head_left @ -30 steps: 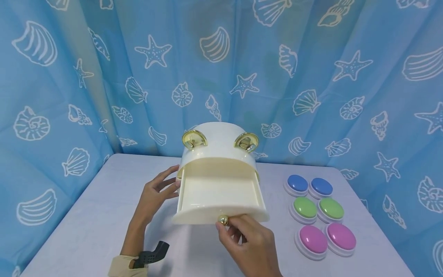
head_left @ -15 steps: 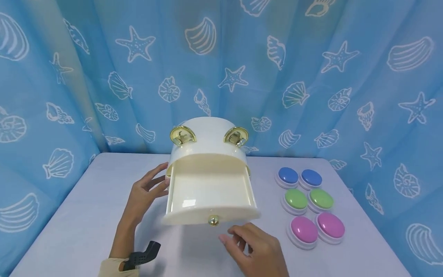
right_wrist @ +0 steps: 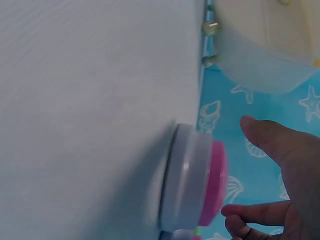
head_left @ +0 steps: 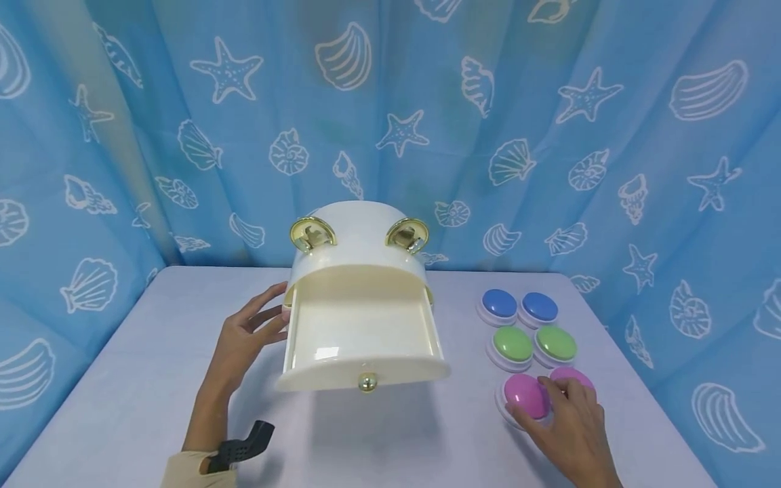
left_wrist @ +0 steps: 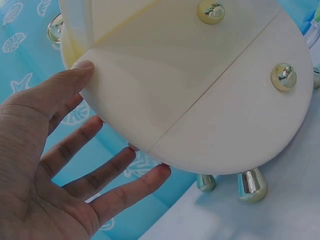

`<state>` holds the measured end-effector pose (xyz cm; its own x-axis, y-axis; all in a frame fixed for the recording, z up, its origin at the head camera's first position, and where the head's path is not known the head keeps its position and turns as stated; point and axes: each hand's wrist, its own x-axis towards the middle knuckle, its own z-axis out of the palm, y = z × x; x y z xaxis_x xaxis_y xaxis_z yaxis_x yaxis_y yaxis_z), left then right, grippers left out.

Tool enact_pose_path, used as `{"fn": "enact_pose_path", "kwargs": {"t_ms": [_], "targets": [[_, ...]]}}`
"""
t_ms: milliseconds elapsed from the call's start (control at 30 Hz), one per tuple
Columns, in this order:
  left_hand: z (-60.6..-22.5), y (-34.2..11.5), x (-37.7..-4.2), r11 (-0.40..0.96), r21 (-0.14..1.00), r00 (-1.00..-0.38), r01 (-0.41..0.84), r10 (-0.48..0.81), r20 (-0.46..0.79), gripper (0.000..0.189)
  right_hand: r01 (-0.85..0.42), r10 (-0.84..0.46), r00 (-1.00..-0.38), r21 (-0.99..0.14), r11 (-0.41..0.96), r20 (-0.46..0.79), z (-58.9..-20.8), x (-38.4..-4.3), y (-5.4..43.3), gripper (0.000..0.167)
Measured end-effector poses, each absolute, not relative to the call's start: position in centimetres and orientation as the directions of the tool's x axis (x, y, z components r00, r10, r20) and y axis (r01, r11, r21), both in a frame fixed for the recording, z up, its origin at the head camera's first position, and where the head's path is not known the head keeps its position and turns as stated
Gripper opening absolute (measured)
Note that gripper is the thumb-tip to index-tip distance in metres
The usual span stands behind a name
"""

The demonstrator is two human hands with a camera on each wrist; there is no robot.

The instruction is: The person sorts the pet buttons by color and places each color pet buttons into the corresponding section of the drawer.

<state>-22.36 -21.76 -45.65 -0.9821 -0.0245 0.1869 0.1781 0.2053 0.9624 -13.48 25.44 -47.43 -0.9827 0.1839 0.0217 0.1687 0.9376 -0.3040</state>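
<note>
A white rounded drawer box (head_left: 360, 234) with gold ear-like trims stands mid-table. Its top drawer (head_left: 360, 332) is pulled out, bare inside, with a gold knob (head_left: 367, 382) on the front. My left hand (head_left: 241, 339) touches the box's left side; in the left wrist view its thumb rests on the front edge, with the other fingers spread along the curved side. My right hand (head_left: 573, 427) hovers around the nearer pink push light (head_left: 526, 396), thumb and fingers apart. In the right wrist view, a fingertip is close to its pink dome (right_wrist: 215, 182); contact is unclear.
Behind the pink pair, a second pink light (head_left: 570, 375) partly hidden by my hand, two green lights (head_left: 512, 343) and two blue lights (head_left: 499, 303) stand in rows. A blue shell-print curtain (head_left: 378, 122) surrounds the white-covered table (head_left: 378, 447).
My right hand has let go of the drawer knob and moved right to the pink lights. The drawer stays pulled out, and my left hand stays at the box's side.
</note>
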Motion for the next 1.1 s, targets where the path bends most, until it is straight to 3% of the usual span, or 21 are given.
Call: {"fn": "enact_pose_path", "kwargs": {"t_ms": [167,367,600,900,1100], "targets": [[-46.1,-21.8,-22.3,0.192,0.966,-0.983,0.174,-0.019,0.180,0.061,0.221,0.228,-0.974,-0.281,0.934,-0.010,-48.5,-13.7,26.3,0.106],[-46.8,-22.1,-21.8,0.208,0.964,-0.984,0.163,-0.035,0.174,0.061,0.275,0.275,-0.960,-0.345,0.897,-0.051,-48.9,-14.2,26.3,0.109],[-46.2,-22.0,-22.5,0.194,0.964,-0.981,0.182,-0.031,0.191,0.060,0.260,0.268,-0.962,-0.422,0.868,-0.040,-44.8,-14.9,24.8,0.103],[-46.0,-21.9,-22.6,0.202,0.963,-0.981,0.181,-0.031,0.191,0.060,-0.013,0.106,-0.965,-0.451,0.892,0.238,-38.0,-14.6,22.2,0.086],[-46.1,-22.0,-22.5,0.189,0.964,-0.980,0.189,-0.027,0.198,0.060,-0.126,0.031,-0.941,-0.434,0.892,0.336,-35.7,-15.0,20.9,0.082]]}}
